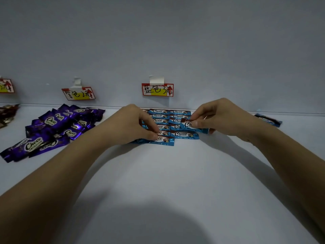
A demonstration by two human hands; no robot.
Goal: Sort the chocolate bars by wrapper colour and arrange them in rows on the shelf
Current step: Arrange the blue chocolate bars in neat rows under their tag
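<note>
Several blue chocolate bars [177,112] lie in two neat columns on the white shelf [158,173], under a blue price label [157,89]. My left hand [133,125] rests on the left column, its fingertips pressing the nearest blue bar [165,140]. My right hand [219,118] pinches another blue bar [189,125] and holds it tilted just above the right column. One more blue bar [268,119] lies alone at the far right.
A loose heap of purple chocolate bars [58,124] covers the shelf on the left, below a second label [78,93]. Brown and gold wrappers [8,113] and a third label [6,86] show at the left edge. The back wall [158,41] rises behind.
</note>
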